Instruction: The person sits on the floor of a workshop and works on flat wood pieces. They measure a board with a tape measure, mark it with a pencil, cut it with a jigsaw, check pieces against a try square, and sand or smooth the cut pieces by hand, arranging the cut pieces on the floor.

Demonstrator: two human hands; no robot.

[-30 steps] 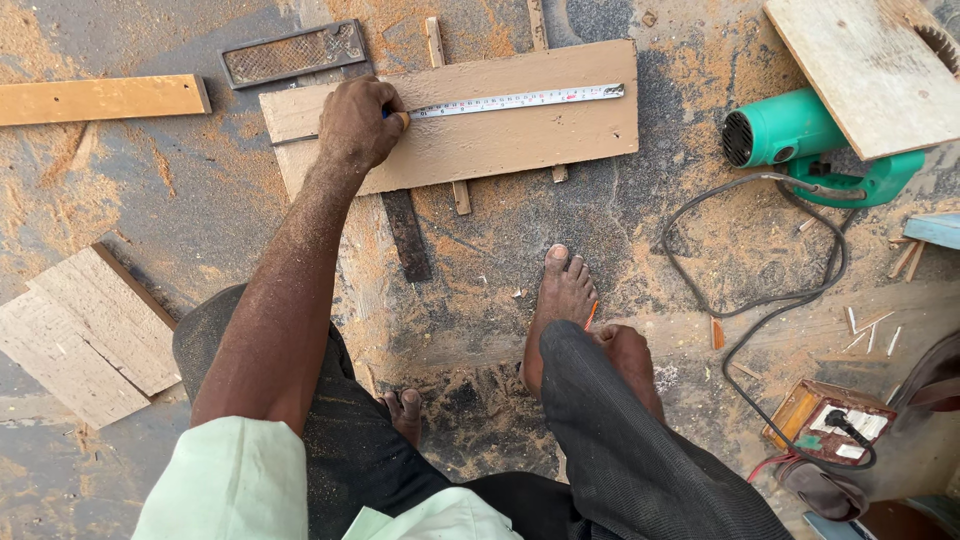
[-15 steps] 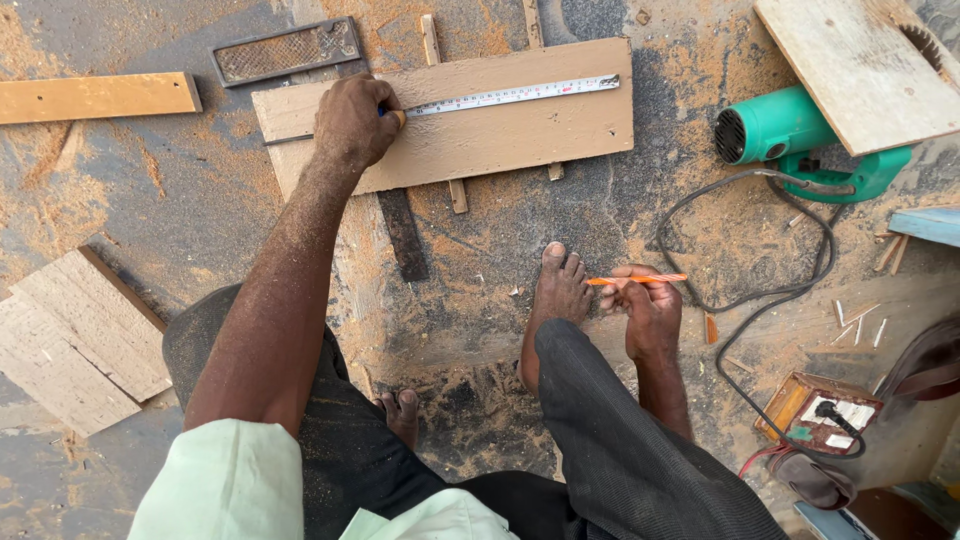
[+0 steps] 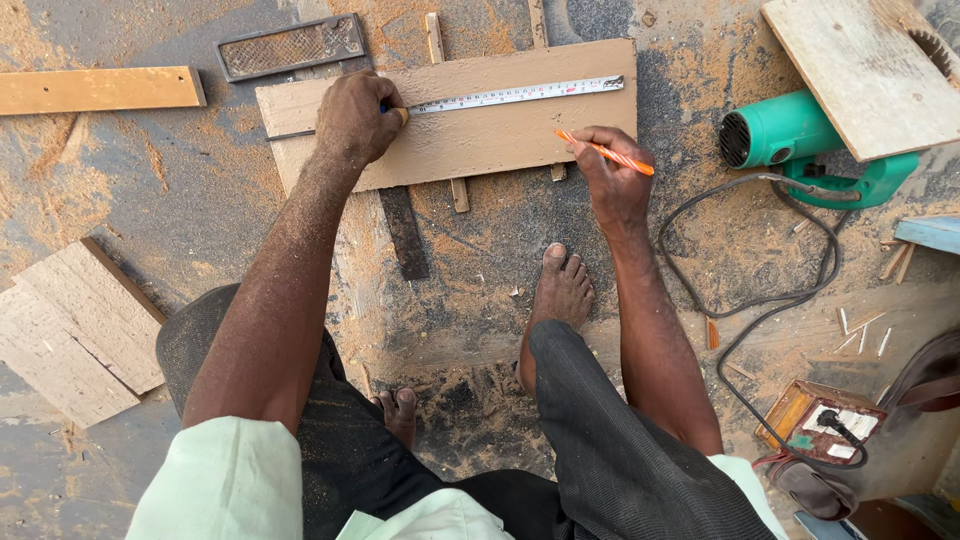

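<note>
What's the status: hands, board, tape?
Left hand pins tape measure on board. Right hand in grip on orange pencil, tip at board's right end. Nothing between.

Tape measure (image 3: 515, 95) flat along brown board (image 3: 470, 140)

Right hand (image 3: 612, 180) moved from beside the foot up to the board's (image 3: 450, 140) right end. Orange pencil (image 3: 605, 153) now over the board edge.

Hands (image 3: 355, 118) with tape (image 3: 515, 95), pencil (image 3: 605, 153), board (image 3: 470, 140)
</note>
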